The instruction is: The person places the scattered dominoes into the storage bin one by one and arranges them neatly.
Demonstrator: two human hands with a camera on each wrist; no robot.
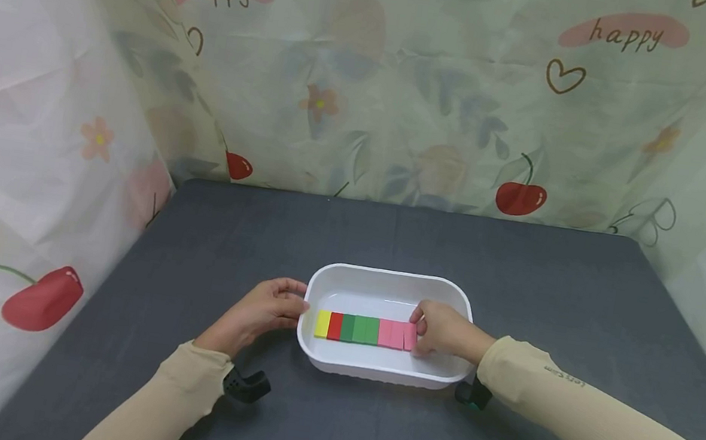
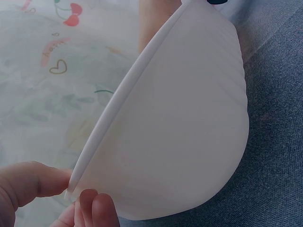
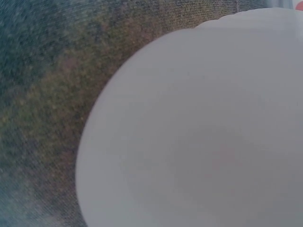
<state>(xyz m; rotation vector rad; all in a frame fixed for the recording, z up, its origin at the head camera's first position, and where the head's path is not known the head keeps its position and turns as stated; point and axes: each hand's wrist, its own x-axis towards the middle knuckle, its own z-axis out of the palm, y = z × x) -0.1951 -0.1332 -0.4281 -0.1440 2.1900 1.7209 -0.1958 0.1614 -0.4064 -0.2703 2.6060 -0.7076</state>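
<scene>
A white plastic basin (image 1: 358, 371) stands on the dark table. Inside it lies a straight row of small flat-topped blocks: a yellow block (image 1: 322, 324), a red block (image 1: 335, 326), several green blocks (image 1: 360, 330) and several pink blocks (image 1: 392, 334). My left hand (image 1: 261, 313) pinches the basin's left rim, thumb on the rim and fingertips against the outer wall (image 2: 180, 113) in the left wrist view. Reaching over the right rim, my right hand (image 1: 448, 331) pinches the pink block at the row's right end, which sits slightly tilted. The right wrist view shows only the basin's outside (image 3: 199, 123) and cloth.
Dark grey cloth covers the table (image 1: 268, 238). A patterned curtain (image 1: 384, 103) hangs behind it and along both sides. Black wrist cameras (image 1: 247, 387) sit below each hand, near the basin.
</scene>
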